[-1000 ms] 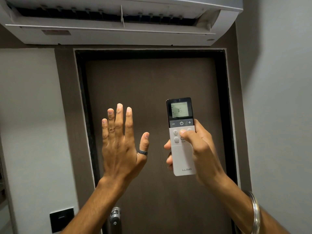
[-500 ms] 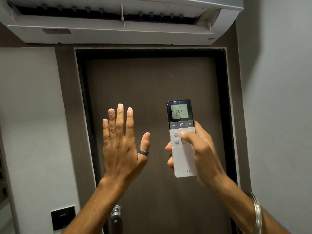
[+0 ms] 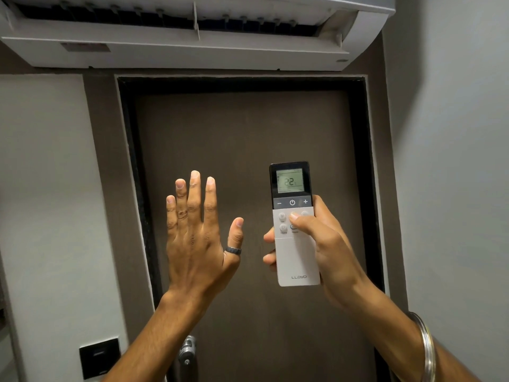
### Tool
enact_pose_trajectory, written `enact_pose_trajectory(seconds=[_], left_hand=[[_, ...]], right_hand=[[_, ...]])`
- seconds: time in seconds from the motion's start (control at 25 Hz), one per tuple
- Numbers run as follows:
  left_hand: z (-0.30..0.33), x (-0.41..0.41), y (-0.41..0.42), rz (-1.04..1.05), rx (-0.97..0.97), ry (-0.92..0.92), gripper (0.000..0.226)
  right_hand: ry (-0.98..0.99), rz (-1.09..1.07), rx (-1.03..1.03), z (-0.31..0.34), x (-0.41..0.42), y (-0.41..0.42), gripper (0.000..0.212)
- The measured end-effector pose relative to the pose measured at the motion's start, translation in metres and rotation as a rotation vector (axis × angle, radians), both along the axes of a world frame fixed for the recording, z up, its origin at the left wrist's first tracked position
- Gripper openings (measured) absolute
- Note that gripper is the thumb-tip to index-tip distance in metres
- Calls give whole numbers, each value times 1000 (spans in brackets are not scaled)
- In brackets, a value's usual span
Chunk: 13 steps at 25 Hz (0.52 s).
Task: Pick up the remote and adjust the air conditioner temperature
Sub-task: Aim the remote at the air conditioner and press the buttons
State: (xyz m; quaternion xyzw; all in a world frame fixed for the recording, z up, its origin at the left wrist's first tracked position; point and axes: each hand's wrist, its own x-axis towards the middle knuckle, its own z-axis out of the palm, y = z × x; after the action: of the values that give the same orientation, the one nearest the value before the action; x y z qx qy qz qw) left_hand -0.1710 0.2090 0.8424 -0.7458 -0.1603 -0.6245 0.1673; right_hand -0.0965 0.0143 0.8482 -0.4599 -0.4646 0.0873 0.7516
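A white remote (image 3: 297, 252) with a black top and a lit screen reading 22 stands upright in my right hand (image 3: 327, 249). The thumb lies across the round buttons just under the minus, power and plus row. My left hand (image 3: 197, 235) is raised to the left of the remote, back toward me, fingers straight and spread, empty, a dark ring on the thumb. The white air conditioner (image 3: 176, 48) hangs on the wall above, its flap open.
A dark brown door (image 3: 248, 128) in a black frame fills the middle behind both hands. Its metal handle (image 3: 187, 351) shows at the bottom. A black wall switch (image 3: 99, 357) sits low on the left. Grey walls close in on both sides.
The remote's screen went from 16 to 22. Both hands and the remote have stayed almost where they were.
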Motion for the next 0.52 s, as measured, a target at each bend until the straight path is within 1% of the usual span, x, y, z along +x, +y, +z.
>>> enact_pose_trajectory(seconds=[0.24,0.4,0.52], left_hand=[[-2,3,2,-9,7,3,79],[-1,5,3,-10,12,6,79],[-3,7,3,-6,18,10,79]], right_hand=[[86,-24,-38,1,2,-1,41],[110,-130,-4,3,1,-1,29],[122,-209,21,3,0,-1,27]])
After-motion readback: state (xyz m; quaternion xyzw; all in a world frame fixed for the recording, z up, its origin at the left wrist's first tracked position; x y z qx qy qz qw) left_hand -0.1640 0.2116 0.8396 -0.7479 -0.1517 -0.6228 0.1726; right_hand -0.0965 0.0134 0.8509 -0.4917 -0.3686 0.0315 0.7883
